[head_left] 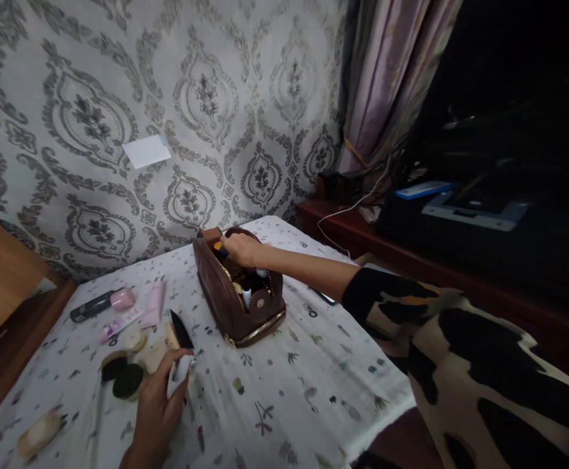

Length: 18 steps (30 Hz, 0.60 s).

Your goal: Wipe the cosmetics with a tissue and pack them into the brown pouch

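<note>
A brown toiletry bag (216,296) stands unzipped on the cloth-covered table, with small bottles and other items inside. My right hand (242,249) reaches into its back part, fingers closed round a dark item with an orange end, partly hidden. Left of the bag, my left hand (160,397) grips a small white item (180,374), low over the cloth. Just beyond its fingers lies a dark, pointed brush-like item (180,331). Dark round jars (128,381) and a cream-coloured jar (135,340) sit beside the left hand.
Farther left lie a black bottle with a pink cap (92,306), a pink tube (153,303) and a white-purple tube (120,324). A pale roundish item (40,433) is at front left. A dark red cabinet (331,225) with a cable stands right, beside a large dark screen.
</note>
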Tool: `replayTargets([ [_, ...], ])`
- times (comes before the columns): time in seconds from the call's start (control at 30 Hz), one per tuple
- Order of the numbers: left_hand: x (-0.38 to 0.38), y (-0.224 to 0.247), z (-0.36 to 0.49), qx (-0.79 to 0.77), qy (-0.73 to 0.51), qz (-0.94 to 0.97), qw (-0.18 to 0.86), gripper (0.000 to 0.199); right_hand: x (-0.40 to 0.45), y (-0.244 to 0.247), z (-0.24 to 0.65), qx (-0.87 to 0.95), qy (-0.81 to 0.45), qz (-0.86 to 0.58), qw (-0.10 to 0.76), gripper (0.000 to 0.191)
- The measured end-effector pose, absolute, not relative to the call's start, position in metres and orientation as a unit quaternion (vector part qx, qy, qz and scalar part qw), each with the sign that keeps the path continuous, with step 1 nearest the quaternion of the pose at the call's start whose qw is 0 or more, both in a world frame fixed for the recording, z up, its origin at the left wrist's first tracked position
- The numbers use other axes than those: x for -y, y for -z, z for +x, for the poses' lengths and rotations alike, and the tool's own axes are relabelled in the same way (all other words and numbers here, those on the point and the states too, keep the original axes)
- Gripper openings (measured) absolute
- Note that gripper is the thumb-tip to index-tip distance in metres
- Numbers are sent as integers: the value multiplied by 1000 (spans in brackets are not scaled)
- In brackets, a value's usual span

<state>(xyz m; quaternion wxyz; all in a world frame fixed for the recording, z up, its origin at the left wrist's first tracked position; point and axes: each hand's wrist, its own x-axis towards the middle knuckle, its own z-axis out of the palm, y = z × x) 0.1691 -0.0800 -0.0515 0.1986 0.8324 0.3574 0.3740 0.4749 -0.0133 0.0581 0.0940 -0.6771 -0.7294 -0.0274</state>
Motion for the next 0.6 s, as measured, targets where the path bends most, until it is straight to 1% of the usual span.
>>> replayTargets([
  [0.17, 75, 58, 164, -349, -351, 846, 198, 26, 19, -60, 473, 730, 34, -678, 83, 43],
  [0.3, 74, 60, 162, -349, -356, 845, 196, 26, 24, -60, 471, 733, 39, -674, 81, 43],
  [0.43, 74, 60, 161, -358, -355, 842, 191, 25, 25, -61, 471, 733, 48, -673, 86, 46],
  [0.5, 76, 60, 162, -369, -360, 833, 199, 26, 25, -63, 471, 737, 52, -668, 89, 41],
  [0.6, 83, 56, 169, -400, -387, 801, 222, 27, 29, -72, 474, 741, 52, -661, 106, 29],
])
